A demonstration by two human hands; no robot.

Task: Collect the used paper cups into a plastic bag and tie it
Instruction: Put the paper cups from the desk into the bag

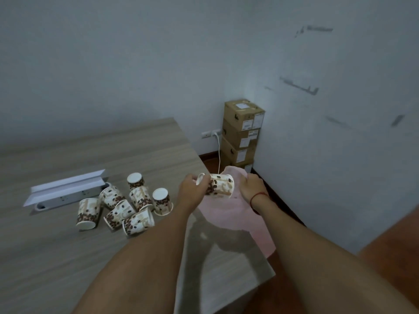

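Observation:
My left hand point(192, 189) grips a paper cup point(221, 185) printed with coffee beans, held on its side over the table's right edge. Its open mouth points right toward a pink plastic bag point(229, 214). My right hand point(251, 185) pinches the bag's upper rim just right of the cup. The bag hangs and drapes across the table corner. Several more paper cups point(123, 203) with the same print lie tipped or upside down in a cluster on the wooden table point(56, 257), left of my left arm.
A white power strip with a folded white card over it point(68, 189) sits behind the cups. Stacked cardboard boxes point(242, 134) stand in the room's corner by a wall socket with a white cable point(218, 150). The table edge drops to a reddish floor on the right.

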